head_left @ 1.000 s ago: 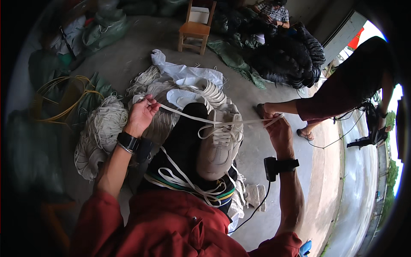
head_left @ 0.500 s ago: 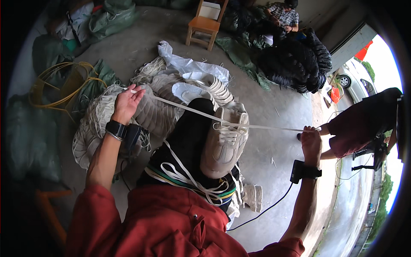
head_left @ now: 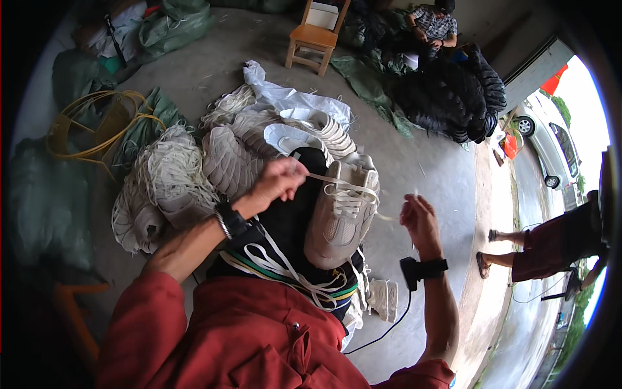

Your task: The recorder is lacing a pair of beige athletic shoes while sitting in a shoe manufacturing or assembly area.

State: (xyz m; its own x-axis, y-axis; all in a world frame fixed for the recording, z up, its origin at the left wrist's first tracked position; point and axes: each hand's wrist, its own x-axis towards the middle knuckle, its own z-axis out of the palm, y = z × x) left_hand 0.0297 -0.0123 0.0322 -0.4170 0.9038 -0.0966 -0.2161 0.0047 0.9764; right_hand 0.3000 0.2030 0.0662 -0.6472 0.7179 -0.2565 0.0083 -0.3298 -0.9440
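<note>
A beige-white sneaker upper (head_left: 334,233) lies across my dark-clad thigh, its front end toward me. White shoelace (head_left: 348,189) runs through its eyelets. To the left of the shoe, my left hand (head_left: 280,181) pinches one length of the lace, drawn taut from the eyelets. My right hand (head_left: 421,219), to the right of the shoe, has its fingers bent together by the other lace end, which is blurred there. Loose white laces (head_left: 275,259) hang over my lap beside a striped band.
Stacked pale shoe uppers (head_left: 227,159) and a white sack (head_left: 291,94) lie ahead on the left. Beyond are a yellow wire frame (head_left: 107,117), a wooden chair (head_left: 314,35) and black stacked pieces (head_left: 447,97) near a seated person. Another person stands at right; a cable (head_left: 382,337) trails from my right wrist.
Both hands have come inward toward the shoe, the left one more. The lace that stretched straight between them is now drawn in close around the eyelets.
</note>
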